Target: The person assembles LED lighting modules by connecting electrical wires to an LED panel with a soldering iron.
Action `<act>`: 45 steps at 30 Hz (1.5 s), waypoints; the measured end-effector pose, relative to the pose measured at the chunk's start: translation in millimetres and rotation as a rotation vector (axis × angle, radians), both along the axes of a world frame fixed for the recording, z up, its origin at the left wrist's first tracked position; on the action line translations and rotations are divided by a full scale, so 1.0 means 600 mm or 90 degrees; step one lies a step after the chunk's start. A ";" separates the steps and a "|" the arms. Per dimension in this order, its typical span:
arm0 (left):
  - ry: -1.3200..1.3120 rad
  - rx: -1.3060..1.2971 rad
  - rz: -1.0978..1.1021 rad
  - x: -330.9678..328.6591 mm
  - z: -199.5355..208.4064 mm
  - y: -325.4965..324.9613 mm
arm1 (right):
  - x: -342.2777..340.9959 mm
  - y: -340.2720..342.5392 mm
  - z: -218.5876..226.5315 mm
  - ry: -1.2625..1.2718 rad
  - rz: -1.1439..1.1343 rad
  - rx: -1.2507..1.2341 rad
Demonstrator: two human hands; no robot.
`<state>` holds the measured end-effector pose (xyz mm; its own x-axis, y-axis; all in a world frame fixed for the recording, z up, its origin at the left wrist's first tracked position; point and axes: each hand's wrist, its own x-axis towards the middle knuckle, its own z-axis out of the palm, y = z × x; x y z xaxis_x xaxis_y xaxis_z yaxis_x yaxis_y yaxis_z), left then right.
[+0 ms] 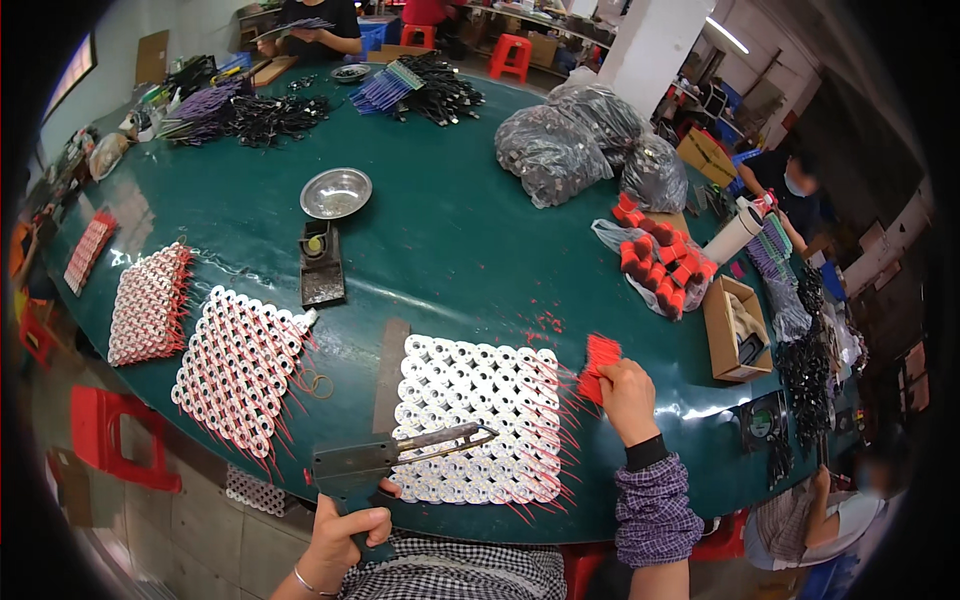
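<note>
My left hand is wrapped round the grip of a dark soldering gun. Its long metal tip reaches right, over a panel of round white circuit boards at the table's near edge. Red wires stick out along that panel's right side. To the right of the panel, my right hand is closed on a bundle of short red wires; its fingertips are partly hidden. Under the panel's left edge a grey-brown strip shows.
Wired panels lie to the left. Beyond stand a metal bowl and a dark metal stand. Red wire bundles, a cardboard box and grey plastic bags sit at right. Other people sit around the green table.
</note>
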<state>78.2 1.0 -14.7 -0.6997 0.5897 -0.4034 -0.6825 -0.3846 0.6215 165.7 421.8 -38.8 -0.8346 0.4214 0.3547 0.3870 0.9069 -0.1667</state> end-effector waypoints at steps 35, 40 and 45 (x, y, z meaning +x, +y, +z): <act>0.065 -0.061 -0.032 0.001 -0.002 -0.007 | 0.031 -0.150 0.079 0.151 0.040 -0.062; 0.128 -0.099 -0.042 0.010 0.004 -0.010 | 0.046 -0.225 0.091 0.143 0.150 -0.102; 0.157 -0.128 -0.054 0.018 0.007 -0.015 | 0.066 -0.272 0.064 0.117 0.179 -0.171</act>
